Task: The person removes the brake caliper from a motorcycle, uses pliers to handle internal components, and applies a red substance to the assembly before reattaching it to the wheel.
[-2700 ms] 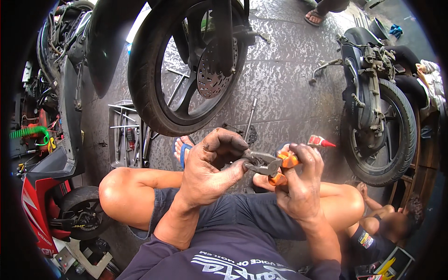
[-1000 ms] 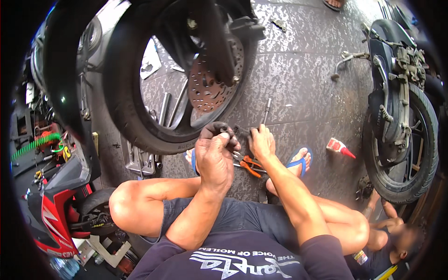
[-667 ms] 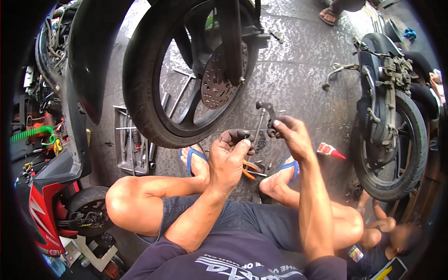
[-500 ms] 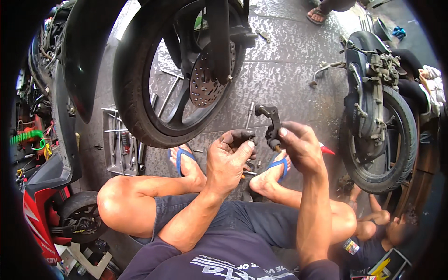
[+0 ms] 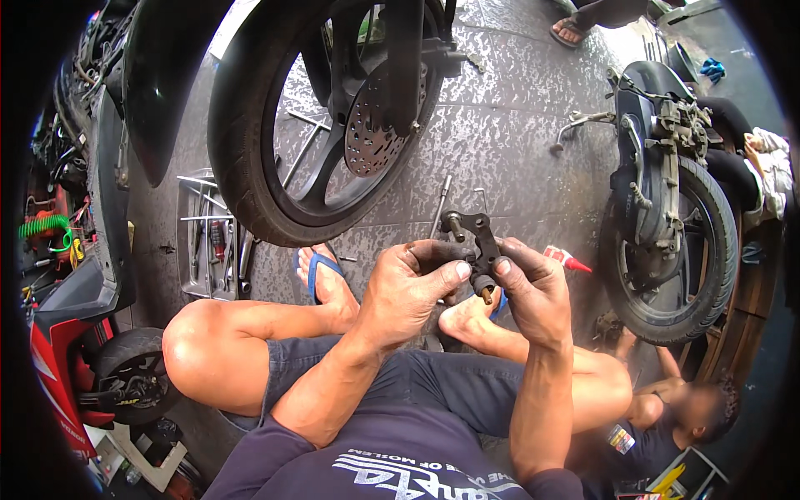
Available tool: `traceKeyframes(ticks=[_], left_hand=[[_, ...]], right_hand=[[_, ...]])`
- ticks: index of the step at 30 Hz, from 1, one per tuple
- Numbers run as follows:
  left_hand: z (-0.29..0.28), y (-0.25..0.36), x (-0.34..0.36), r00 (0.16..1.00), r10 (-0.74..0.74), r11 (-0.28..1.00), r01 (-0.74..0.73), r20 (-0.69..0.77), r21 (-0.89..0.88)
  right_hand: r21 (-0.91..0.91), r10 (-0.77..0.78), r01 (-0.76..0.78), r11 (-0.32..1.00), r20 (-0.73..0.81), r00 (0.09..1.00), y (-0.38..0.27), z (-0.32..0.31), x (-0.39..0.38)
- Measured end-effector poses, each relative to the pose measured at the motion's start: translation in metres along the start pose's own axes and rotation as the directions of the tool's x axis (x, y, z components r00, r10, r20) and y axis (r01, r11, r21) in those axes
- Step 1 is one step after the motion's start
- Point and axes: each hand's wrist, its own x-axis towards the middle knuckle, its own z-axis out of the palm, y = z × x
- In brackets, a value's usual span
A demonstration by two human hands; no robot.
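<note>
My right hand [image 5: 533, 287] pinches a dark metal bracket [image 5: 487, 242], which looks like a brake caliper bracket. It has a pin with a round end at its far left and a black rubber boot [image 5: 483, 286] with a brownish pin tip at its near end. Close against its left side is my left hand [image 5: 408, 283], thumb and forefinger pressed together on a small black piece [image 5: 468, 260], mostly hidden by the fingers. Both hands are smudged with grime and held above my lap. Ahead stands a motorcycle front wheel [image 5: 237, 167] with a drilled brake disc [image 5: 375, 137].
A metal tray [image 5: 187, 275] of tools lies left of my feet. A T-handle wrench [image 5: 308, 121] is behind the wheel, a socket tool [image 5: 442, 200] beyond my hands. A red-tipped white tube [image 5: 567, 258] lies right, near a partly stripped motorcycle [image 5: 667, 167]. A person [image 5: 667, 425] is at lower right.
My left hand has moved right, bringing its small black piece against the bracket. The right hand has lowered slightly and turned the bracket. The view has shifted a little.
</note>
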Motion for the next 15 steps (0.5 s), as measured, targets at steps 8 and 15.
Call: traceKeyframes(ticks=[8,15], left_hand=[[0.001,0.002,0.0,1.0,-0.017,1.0,0.017,0.013,0.002],[-0.002,0.007,0.0,0.995,-0.068,0.993,0.06,0.079,0.098]], right_hand=[[-0.109,0.003,-0.002,0.994,0.008,1.0,-0.007,0.002,-0.005],[-0.252,0.01,-0.005,0.968,0.021,1.0,-0.012,0.001,-0.007]])
